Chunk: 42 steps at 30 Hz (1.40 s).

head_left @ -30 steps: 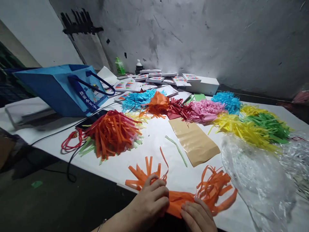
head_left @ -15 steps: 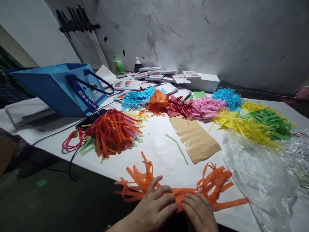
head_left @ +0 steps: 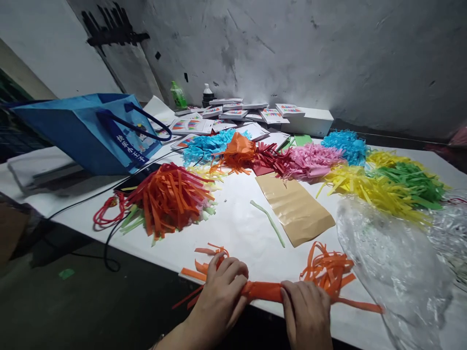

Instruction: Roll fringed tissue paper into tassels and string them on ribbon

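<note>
At the table's near edge both my hands grip a rolled strip of orange fringed paper [head_left: 263,290]. My left hand [head_left: 222,291] wraps its fingers round the left end, where short orange fringes stick out. My right hand [head_left: 308,311] closes over the right part of the roll, and a bunch of orange fringes [head_left: 328,270] spreads out beyond it to the right. The roll lies nearly level between the two hands.
Piles of fringed paper lie across the white table [head_left: 237,228]: orange [head_left: 168,197], blue, pink [head_left: 310,160], yellow [head_left: 365,189], green. A brown paper sheet [head_left: 294,206] sits mid-table, clear plastic wrap [head_left: 390,262] at right, a blue bag [head_left: 87,131] at left, small boxes [head_left: 237,114] at the back.
The orange paper has been rolled tighter into a narrow tube. My hands have moved apart along it, and the left fringes have drawn in under my left hand.
</note>
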Motion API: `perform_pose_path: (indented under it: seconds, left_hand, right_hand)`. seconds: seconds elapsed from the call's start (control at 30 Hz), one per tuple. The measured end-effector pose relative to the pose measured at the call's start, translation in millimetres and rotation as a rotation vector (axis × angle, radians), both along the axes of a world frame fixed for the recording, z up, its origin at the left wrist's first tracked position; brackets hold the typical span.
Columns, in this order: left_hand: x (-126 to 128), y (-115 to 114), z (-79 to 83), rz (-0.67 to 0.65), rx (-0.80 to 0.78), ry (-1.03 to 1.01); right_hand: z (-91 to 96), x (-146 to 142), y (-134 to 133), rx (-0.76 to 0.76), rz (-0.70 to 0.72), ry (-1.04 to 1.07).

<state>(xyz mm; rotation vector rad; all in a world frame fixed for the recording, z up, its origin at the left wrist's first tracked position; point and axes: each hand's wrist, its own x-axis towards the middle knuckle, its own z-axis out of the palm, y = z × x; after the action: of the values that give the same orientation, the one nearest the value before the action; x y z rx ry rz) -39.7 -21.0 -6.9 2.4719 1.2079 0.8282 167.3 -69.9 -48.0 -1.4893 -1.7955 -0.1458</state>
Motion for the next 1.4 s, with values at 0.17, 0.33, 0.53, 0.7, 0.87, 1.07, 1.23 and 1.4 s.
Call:
perform_pose_path:
  seconds: [0.17,0.33,0.53,0.7,0.87,1.07,1.23,1.4]
  left_hand:
    - [3,2,0.0,0.032,-0.079,0.031]
    - [1,-2,6.5,-0.070,-0.090,0.000]
    - [19,6,4.0,-0.135,0.248,-0.155]
    - [9,11,-6.7,-0.232,0.286,-0.027]
    - [1,7,-3.9,-0.110,0.192,-0.013]
    - [18,18,2.8,0.066,0.080,0.171]
    - [25,29,2.3,0.120,0.037,0.294]
    - [22,26,-0.4,0.091,0.112,0.134]
  right_hand:
    - [2.2,1,7,-0.026,0.014,-0.028]
    - [11.5,6,0,0.033,0.136,0.082]
    - [15.0,19,-8,0.277,0.244,-0.192]
    - [5.3,31,-9,0.244,0.349,-0.371]
    - [-1.6,19,-7,0.148,0.183,-0.091]
    - [-0.8,3,7,0.045,-0.059,-0.118]
    - [4.6,-1,7,0.072,-0.188,-0.163]
    - [3.6,-3,1,0.140,0.051,-0.014]
